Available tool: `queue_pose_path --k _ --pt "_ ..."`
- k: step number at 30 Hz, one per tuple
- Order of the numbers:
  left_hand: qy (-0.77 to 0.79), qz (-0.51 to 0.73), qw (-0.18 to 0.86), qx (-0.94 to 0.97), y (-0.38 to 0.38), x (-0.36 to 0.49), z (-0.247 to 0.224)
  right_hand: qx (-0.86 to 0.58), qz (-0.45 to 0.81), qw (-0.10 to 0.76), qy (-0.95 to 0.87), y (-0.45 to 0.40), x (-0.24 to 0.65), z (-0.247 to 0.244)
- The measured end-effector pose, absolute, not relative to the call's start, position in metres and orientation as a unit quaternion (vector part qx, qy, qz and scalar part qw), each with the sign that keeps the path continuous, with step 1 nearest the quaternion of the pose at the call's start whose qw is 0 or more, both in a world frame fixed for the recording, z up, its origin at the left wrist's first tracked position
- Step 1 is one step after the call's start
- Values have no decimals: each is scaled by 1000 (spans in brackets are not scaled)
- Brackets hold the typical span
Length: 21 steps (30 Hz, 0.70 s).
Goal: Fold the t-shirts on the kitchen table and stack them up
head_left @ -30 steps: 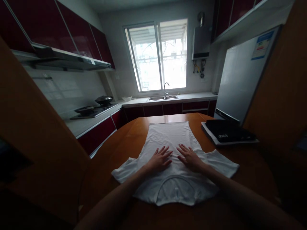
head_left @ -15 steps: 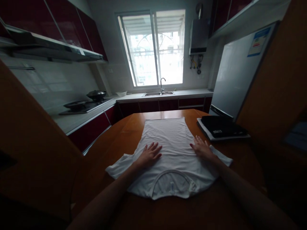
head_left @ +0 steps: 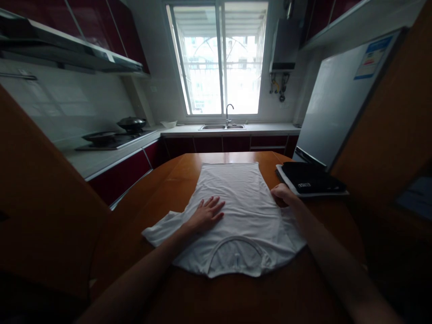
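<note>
On the wooden table (head_left: 165, 191) lay the white T-shirt (head_left: 239, 202). On its left part my left hand (head_left: 205, 214) was spread; at its right edge I had my right hand (head_left: 282, 192) curled, whether pinching cloth, I could not tell.

The right hand (head_left: 282, 192), earlier flat with spread fingers near the shirt's middle, now curls in at the shirt's (head_left: 238, 186) right edge, farther from the left hand (head_left: 207, 213).

Left hand (head_left: 206, 215) flat (splayed), right hand (head_left: 282, 192) curled in
</note>
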State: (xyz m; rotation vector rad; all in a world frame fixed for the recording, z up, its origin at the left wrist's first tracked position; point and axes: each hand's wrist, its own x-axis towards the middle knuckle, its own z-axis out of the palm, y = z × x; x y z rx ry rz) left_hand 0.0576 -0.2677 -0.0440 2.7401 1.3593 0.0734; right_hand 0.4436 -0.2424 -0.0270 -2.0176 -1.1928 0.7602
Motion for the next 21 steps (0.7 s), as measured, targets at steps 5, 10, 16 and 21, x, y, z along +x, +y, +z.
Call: queue_pose_path --k 5,10,16,21 --pt "444 26 42 895 -267 58 -45 -748 345 371 -430 -242 446 -27" --pt "439 28 44 897 -268 59 -43 -729 360 406 -417 -245 442 -23" --pt "440 31 43 896 -269 59 -42 -753 305 399 -424 -248 448 -22" --pt "441 27 46 896 -269 59 -42 -764 250 375 -461 -247 452 -27"
